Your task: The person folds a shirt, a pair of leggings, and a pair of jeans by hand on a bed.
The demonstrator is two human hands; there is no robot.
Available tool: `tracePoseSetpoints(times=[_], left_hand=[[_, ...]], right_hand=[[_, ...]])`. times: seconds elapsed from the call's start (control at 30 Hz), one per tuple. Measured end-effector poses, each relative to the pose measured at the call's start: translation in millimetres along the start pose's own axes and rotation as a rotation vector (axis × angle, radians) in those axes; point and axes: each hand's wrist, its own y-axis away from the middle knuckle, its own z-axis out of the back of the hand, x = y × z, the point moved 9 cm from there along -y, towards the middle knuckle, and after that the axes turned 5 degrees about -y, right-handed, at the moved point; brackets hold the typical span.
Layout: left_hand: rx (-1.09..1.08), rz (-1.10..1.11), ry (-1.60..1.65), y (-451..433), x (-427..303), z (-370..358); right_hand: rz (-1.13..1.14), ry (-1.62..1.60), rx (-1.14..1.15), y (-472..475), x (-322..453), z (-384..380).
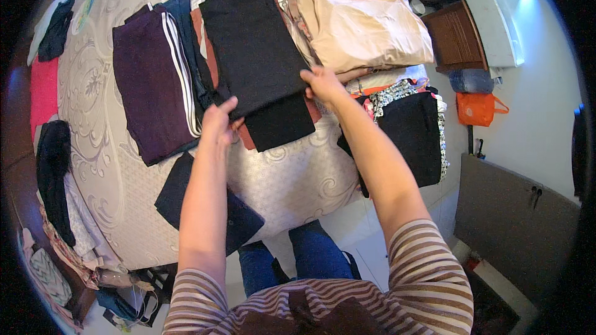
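Note:
Both hands hold the near corners of a folded black garment (260,46) that lies over a stack of clothes in the middle of the bed. My left hand (220,123) grips its left corner and my right hand (323,84) its right corner. Another black cloth (281,123) sticks out below it, over a reddish-brown piece. Left of it lie folded dark purple pants (149,83) with white side stripes, on dark blue clothing. Right of it is a pile topped by a beige top (368,23). Under my left forearm a dark garment (242,221) lies near the bed's edge.
A pile topped with black cloth (412,135) lies by my right forearm. More clothes, one black (55,172) and one pink (44,93), line the far left. An orange bag (476,109) and a grey panel (507,214) stand at right. The bed (284,181) has a patterned cover.

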Motion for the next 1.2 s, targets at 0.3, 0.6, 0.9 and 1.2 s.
tracePoseSetpoints(times=[0.3, 0.6, 0.9, 1.2], left_hand=[[-0.005, 0.051, -0.207, 41.6, 34.3, 1.0], [-0.206, -1.429, -1.465, 19.1, -124.6, -146.2], [-0.366, -1.074, -1.718, -108.0, -100.5, -150.2], [-0.325, -0.972, -1.736, -116.4, -108.8, -132.3]], right_hand=[[-0.056, 0.339, 0.072, 28.0, -59.1, 33.2], [0.877, 1.03, -0.042, 78.8, 41.6, -95.2], [0.705, 1.11, 0.021, 33.8, -37.2, -100.0], [0.732, 1.238, 0.005, 34.8, -29.4, -116.2]])
